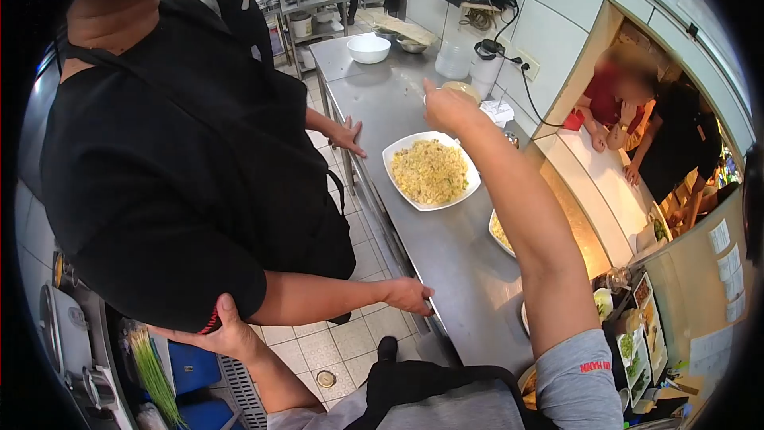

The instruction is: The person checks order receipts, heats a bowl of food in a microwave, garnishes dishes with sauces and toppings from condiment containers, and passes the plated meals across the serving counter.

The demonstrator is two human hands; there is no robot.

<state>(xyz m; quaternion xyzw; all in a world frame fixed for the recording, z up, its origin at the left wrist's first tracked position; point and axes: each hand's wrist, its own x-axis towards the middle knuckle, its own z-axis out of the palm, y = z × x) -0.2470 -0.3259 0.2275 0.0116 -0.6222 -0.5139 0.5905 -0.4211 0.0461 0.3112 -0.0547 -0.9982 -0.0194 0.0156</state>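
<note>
My right arm reaches out over the steel counter (pixel 442 251). My right hand (pixel 452 107) is closed with one finger sticking out, and nothing shows in it. It is above the far side of a white square bowl (pixel 391 169) of fried rice (pixel 430 171), close to a round tub (pixel 463 91). My left hand (pixel 223 336), thumb spread from the fingers, lies against the black sleeve (pixel 227 287) of a co-worker standing to the left. That person's hands (pixel 410 296) touch the counter's near edge.
A second rice dish (pixel 500 232) is partly behind my right forearm. Farther back stand a white bowl (pixel 368 49) and a white jug (pixel 485 72). Spring onions (pixel 155 378) lie at lower left beside blue bins (pixel 193 368). People lean at the serving hatch (pixel 593 171).
</note>
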